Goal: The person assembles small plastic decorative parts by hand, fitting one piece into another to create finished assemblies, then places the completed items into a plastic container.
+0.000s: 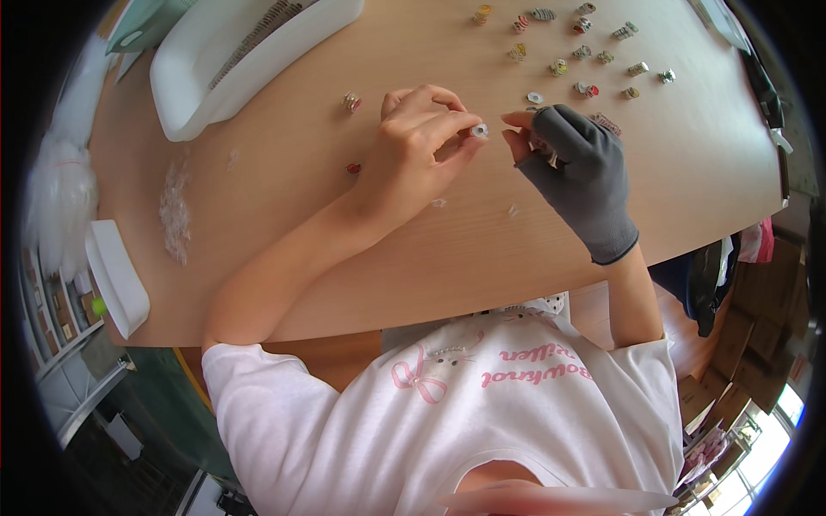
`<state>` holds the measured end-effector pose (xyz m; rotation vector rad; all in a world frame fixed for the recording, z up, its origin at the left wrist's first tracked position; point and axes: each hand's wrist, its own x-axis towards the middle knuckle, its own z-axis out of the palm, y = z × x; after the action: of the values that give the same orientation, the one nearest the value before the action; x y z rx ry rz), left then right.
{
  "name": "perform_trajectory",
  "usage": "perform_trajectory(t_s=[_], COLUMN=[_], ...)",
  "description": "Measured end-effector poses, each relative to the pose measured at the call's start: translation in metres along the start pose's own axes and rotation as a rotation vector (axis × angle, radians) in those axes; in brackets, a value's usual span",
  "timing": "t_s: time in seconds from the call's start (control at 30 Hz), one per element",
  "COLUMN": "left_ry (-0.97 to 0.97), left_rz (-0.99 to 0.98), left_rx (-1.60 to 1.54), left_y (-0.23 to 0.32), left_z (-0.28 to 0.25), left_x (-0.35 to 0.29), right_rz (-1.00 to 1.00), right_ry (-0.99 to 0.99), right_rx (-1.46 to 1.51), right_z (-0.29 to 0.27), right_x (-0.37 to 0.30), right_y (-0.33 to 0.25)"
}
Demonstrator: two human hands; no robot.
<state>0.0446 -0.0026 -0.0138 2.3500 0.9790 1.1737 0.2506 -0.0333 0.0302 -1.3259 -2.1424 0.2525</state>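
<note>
My bare left hand (428, 136) pinches a small round whitish piece with a dark centre (479, 131) between thumb and fingertips. Just to its right is my right hand (575, 155), in a grey glove that leaves thumb and index fingertips bare. Its thumb and index tip are a little apart, while the other fingers curl over something small and patterned that I cannot make out. A flat whitish round piece (535, 98) lies beyond the right hand. A small patterned roll (606, 125) rests by its knuckles.
Several small colourful ring-like rolls (582, 52) stand scattered at the far right. A white bin (185, 107) holding a row of metallic-looking pieces is at the far left. Clear plastic scraps (175, 211) and a small red piece (354, 168) lie on the table, with a white tray (118, 279) at its left edge.
</note>
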Motion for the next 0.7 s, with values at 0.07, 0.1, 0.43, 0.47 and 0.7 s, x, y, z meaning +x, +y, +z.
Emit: perform_trajectory(t_s=[0.07,0.1,0.43,0.47,0.7], left_ry=[0.001,0.006,-0.015,-0.023,-0.033], left_rz=[0.007,0.003,0.018,0.016,0.110], left_rx=[0.006,0.021,-0.022,-0.027,-0.032], left_y=[0.003,0.003,0.002,0.002,0.000], left_z=[0.000,0.000,0.001,0.000,0.002], left_x=[0.003,0.002,0.000,0.000,-0.002], right_rz=[-0.107,-0.104,-0.313,-0.363,-0.495], right_ry=[0.042,0.044,-0.002,-0.007,-0.024], right_rx=[-0.155,-0.153,-0.463,-0.485,-0.493], right_z=[0.008,0.009,0.019,0.019,0.011], right_x=[-0.003,-0.002,-0.001,0.000,-0.001], right_y=[0.003,0.002,-0.005,-0.005,0.002])
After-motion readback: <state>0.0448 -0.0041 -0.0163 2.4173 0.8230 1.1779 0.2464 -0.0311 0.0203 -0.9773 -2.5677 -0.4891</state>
